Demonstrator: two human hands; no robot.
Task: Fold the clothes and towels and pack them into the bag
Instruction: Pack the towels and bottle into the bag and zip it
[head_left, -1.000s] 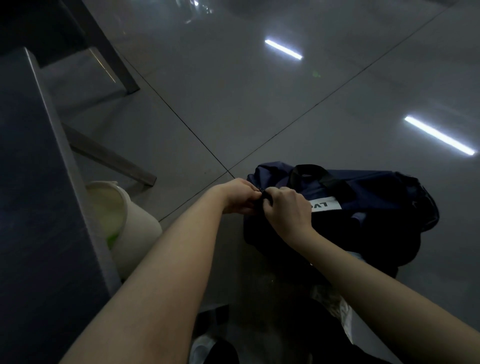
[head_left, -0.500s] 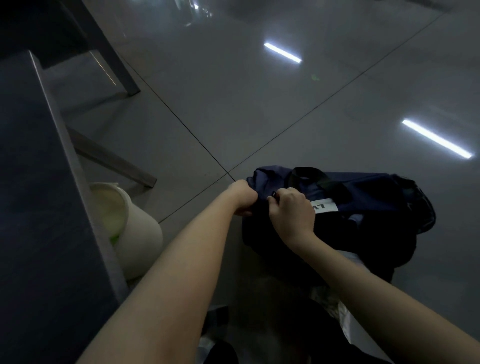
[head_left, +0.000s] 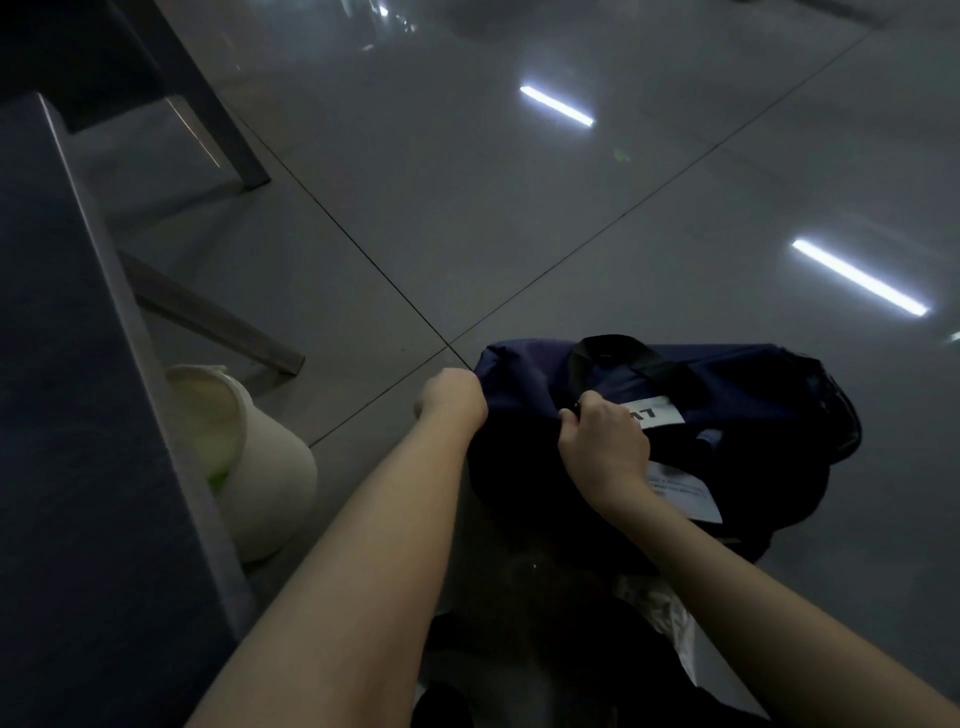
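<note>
The navy bag (head_left: 737, 384) lies on the grey tiled floor (head_left: 467, 208), right of a white bin (head_left: 270, 467) that stands beside the desk (head_left: 78, 415). The left hand (head_left: 453, 400) is fisted on the bag's left end, gripping the fabric. The right hand (head_left: 605, 441) is curled tight, pinching a small dark tab (head_left: 575, 408) on top of the bag, just left of a white label (head_left: 655, 413).

Glossy grey tiled floor (head_left: 519, 234), dark grout lines crossing (head_left: 449, 345). Two ceiling light strips reflected in it (head_left: 556, 105) (head_left: 860, 277). Dark surface (head_left: 62, 415) along left edge, grey metal leg (head_left: 218, 119) and low crossbar (head_left: 208, 317) beneath. White bin (head_left: 270, 478) beside it, something green inside. Dim lighting overall.
</note>
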